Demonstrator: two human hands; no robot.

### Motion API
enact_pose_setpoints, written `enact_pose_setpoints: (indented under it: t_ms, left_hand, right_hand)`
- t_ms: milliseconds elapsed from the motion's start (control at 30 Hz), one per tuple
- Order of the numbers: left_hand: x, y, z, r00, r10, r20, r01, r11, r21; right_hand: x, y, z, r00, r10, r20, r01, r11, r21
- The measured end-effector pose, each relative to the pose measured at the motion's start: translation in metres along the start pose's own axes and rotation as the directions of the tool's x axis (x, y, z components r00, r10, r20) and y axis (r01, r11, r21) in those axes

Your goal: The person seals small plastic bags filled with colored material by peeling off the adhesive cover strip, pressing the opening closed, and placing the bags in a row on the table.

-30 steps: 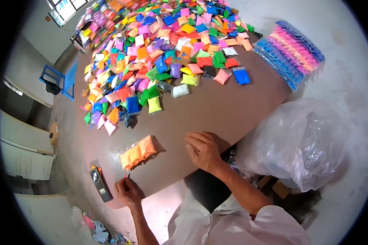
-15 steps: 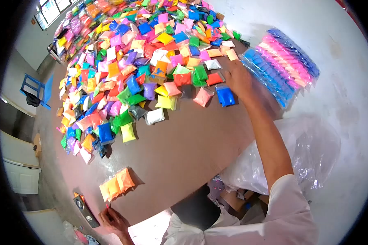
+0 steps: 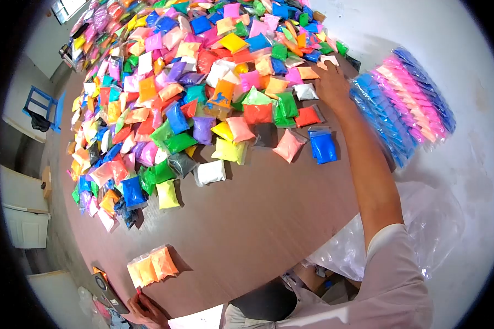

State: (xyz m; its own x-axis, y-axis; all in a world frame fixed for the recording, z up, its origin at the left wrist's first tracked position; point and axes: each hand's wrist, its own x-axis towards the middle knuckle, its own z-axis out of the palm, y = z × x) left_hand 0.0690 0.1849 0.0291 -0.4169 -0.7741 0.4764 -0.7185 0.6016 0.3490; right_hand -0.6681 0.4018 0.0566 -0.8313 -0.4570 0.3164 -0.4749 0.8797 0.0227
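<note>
My right hand [image 3: 333, 86] reaches over the right edge of a big heap of small coloured packets. Its fingers bend down beside an orange packet [image 3: 307, 73] and a pale pink packet [image 3: 328, 60]; whatever lies under them is hidden. A silvery white packet [image 3: 306, 91] and a red packet [image 3: 309, 115] lie close to that hand. At the near left table edge, my left hand [image 3: 147, 310] pinches a small red thing [image 3: 138, 290], too small to name. Just beyond it lies a row of orange packets [image 3: 152, 266] side by side.
The brown table [image 3: 230, 219] carries the heap. Bundled blue and pink packs [image 3: 403, 104] in clear wrap lie right of my forearm. A clear plastic bag [image 3: 417, 219] hangs by the near right edge. A dark grey device [image 3: 108, 291] sits left of my left hand.
My view has shifted, so the heap appears further left and lower. My right hand has moved slightly forward and now covers the light orange packet that was at its fingertips. My left hand keeps its pinch.
</note>
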Motion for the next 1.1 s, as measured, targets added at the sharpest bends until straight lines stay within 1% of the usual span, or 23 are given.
enact_pose_setpoints:
  t_ms: [33,100,167,233,267,333,367,400,467,500,567,633,667,733,800,867,900,933,967,1000,1033,1067,1100]
  left_hand:
    - [-0.001,-0.001,-0.002,1.0,-0.003,-0.004,0.003,1.0,0.004]
    - [-0.002,-0.002,-0.006,0.985,-0.141,0.097,0.143,0.99,-0.015]
    - [0.002,0.005,-0.008,0.988,-0.123,0.09,0.125,0.992,-0.019]
    - [-0.005,-0.014,-0.005,0.995,-0.053,0.084,0.057,0.997,-0.052]
    - [-0.008,-0.018,-0.003,0.996,-0.055,0.074,0.059,0.997,-0.052]
    - [-0.01,-0.022,-0.003,0.982,-0.153,0.109,0.161,0.984,-0.073]
    - [-0.01,-0.02,-0.003,0.991,-0.112,0.071,0.121,0.985,-0.125]
    - [-0.008,-0.015,-0.003,0.992,-0.108,0.064,0.115,0.985,-0.131]
    - [-0.006,-0.011,-0.008,0.973,-0.193,0.125,0.208,0.971,-0.121]
    - [-0.01,-0.026,-0.001,0.997,-0.065,0.051,0.072,0.987,-0.147]
    - [-0.012,-0.028,-0.001,0.998,-0.05,0.039,0.055,0.988,-0.143]
    - [-0.007,-0.017,-0.005,0.998,-0.056,0.025,0.059,0.983,-0.171]
    - [-0.006,-0.021,-0.005,0.999,-0.045,0.021,0.048,0.982,-0.18]
    - [-0.009,-0.033,0.002,0.996,0.072,-0.045,-0.078,0.989,-0.129]
    - [-0.008,-0.032,0.003,0.995,0.068,-0.072,-0.077,0.988,-0.133]
    - [-0.009,-0.034,0.003,0.997,0.038,-0.064,-0.047,0.987,-0.153]
    - [-0.009,-0.03,0.0,1.0,-0.022,-0.022,0.018,0.983,-0.185]
    - [-0.011,-0.046,0.012,0.997,-0.002,-0.075,-0.016,0.97,-0.244]
    - [-0.01,-0.045,0.01,0.998,-0.009,-0.061,-0.005,0.974,-0.226]
    - [-0.012,-0.059,0.019,0.998,-0.012,-0.067,-0.005,0.969,-0.247]
    - [-0.009,-0.051,0.009,0.998,0.023,-0.064,-0.038,0.97,-0.242]
    - [-0.006,-0.045,0.001,0.999,-0.039,-0.024,0.03,0.95,-0.312]
    - [-0.004,-0.038,-0.006,0.998,-0.042,-0.043,0.026,0.944,-0.328]
  right_hand:
    - [0.001,0.002,0.005,0.998,-0.033,-0.061,0.036,0.998,0.055]
    - [-0.002,0.003,0.006,0.995,-0.066,-0.08,0.07,0.997,0.041]
    - [-0.011,-0.003,-0.003,0.99,-0.1,-0.102,0.104,0.994,0.03]
    - [-0.023,-0.009,-0.018,0.977,-0.074,-0.202,0.106,0.982,0.156]
    - [-0.03,-0.013,-0.025,0.975,-0.077,-0.21,0.111,0.981,0.159]
    - [-0.05,-0.019,-0.034,0.948,0.14,-0.285,-0.022,0.925,0.38]
    - [-0.063,-0.02,-0.039,0.945,0.143,-0.293,-0.022,0.924,0.381]
    - [-0.078,-0.022,-0.044,0.963,0.19,-0.189,-0.07,0.859,0.508]
    - [-0.121,-0.039,-0.061,0.966,0.253,0.046,-0.185,0.562,0.806]
    - [-0.147,-0.056,-0.072,0.955,0.243,0.169,-0.242,0.308,0.92]
    - [-0.2,-0.081,-0.09,0.953,0.186,0.24,-0.259,0.086,0.962]
    - [-0.253,-0.095,-0.087,0.958,0.158,0.24,-0.258,0.1,0.961]
    - [-0.279,-0.108,-0.094,0.939,0.171,0.297,-0.313,0.068,0.947]
    - [-0.326,-0.132,-0.105,0.922,0.132,0.363,-0.367,0.004,0.93]
    - [-0.366,-0.155,-0.118,0.928,0.085,0.364,-0.363,-0.029,0.931]
    - [-0.398,-0.175,-0.141,0.907,-0.05,0.419,-0.421,-0.039,0.906]
    - [-0.408,-0.18,-0.148,0.903,-0.062,0.425,-0.427,-0.042,0.903]
    - [-0.419,-0.19,-0.153,0.898,-0.073,0.434,-0.437,-0.044,0.898]
    - [-0.434,-0.204,-0.155,0.887,-0.097,0.451,-0.457,-0.048,0.888]
    - [-0.447,-0.21,-0.143,0.912,-0.127,0.391,-0.401,-0.065,0.914]
    - [-0.454,-0.216,-0.146,0.895,-0.174,0.411,-0.424,-0.047,0.904]
    - [-0.462,-0.22,-0.152,0.876,-0.215,0.432,-0.448,-0.028,0.894]
    - [-0.467,-0.223,-0.162,0.872,-0.257,0.417,-0.435,-0.012,0.901]
